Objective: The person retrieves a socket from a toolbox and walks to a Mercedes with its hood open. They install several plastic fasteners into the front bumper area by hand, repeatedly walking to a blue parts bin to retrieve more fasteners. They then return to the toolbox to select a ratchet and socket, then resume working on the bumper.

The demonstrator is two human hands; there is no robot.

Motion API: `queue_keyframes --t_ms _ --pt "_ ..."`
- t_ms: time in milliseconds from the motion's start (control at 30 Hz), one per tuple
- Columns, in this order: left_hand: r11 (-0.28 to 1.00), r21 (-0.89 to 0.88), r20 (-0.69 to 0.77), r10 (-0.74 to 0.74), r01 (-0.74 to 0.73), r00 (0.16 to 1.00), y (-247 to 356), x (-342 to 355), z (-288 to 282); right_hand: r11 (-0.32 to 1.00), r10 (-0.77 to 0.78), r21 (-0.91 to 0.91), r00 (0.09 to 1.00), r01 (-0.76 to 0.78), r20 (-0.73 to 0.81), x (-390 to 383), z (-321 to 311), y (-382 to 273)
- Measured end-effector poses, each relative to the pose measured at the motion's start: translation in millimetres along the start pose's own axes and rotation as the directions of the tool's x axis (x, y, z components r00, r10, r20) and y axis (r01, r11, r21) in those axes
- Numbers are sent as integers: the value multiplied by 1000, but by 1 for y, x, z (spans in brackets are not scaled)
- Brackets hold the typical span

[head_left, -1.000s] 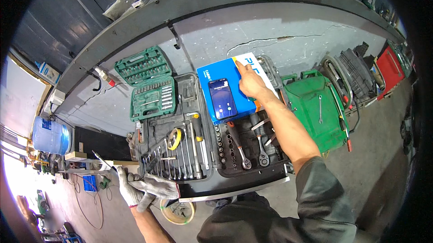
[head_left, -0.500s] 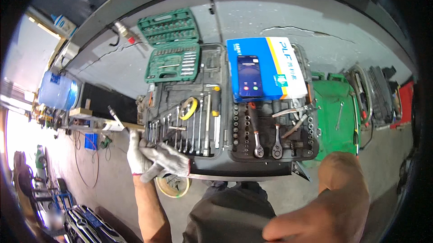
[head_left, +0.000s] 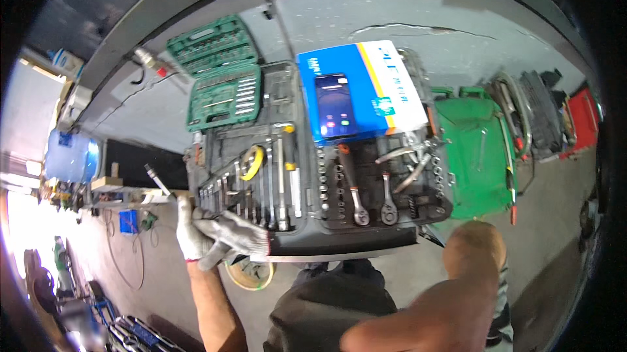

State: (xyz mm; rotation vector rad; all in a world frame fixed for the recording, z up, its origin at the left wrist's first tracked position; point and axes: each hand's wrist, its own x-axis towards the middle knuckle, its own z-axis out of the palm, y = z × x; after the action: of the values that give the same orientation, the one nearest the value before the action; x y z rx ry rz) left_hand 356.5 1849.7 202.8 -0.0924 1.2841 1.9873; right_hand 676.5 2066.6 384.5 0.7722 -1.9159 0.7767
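My left hand wears a pale knit work glove and is closed at the left front corner of the tool case. From it a slim metal rod tool with a socket-like tip points up and to the left; its lower part is hidden. A loose grey-white glove is also in this hand, its empty cuff toward the right. My bare right arm is bent, elbow out to the right. The right hand is blurred close by at the bottom edge, its fingers not distinguishable.
An open black tool case holds wrenches, ratchets, pliers and a yellow tape roll. On it rest a green socket set and a blue-white box bearing a phone. A green case lies to the right.
The whole view has shifted, so the cases and box appear farther left. My right forearm and hand have moved left across the bottom. The left hand keeps its hold on the glove and rod tool.
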Motion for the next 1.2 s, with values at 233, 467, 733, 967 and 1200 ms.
queue_keyframes --t_ms 233,467,733,967,1200 --pt "994 -96 43 47 -43 998 -5 14 -5 792 503 -480 849 -377 163 -36 -22 -7" --pt "993 -81 -172 73 -88 982 -7 -8 26 280 897 -500 409 -820 -169 -184 -13 143" --pt "992 -109 -163 43 -62 986 -10 -14 33 237 923 -617 371 -750 -97 -207 5 158" --pt "990 -132 -50 34 -41 998 -10 -10 7 239 905 -632 405 -737 -130 -211 15 157" --pt "990 -140 40 32 -26 999 -12 -7 -6 267 863 -606 465 -750 -196 -224 22 159"
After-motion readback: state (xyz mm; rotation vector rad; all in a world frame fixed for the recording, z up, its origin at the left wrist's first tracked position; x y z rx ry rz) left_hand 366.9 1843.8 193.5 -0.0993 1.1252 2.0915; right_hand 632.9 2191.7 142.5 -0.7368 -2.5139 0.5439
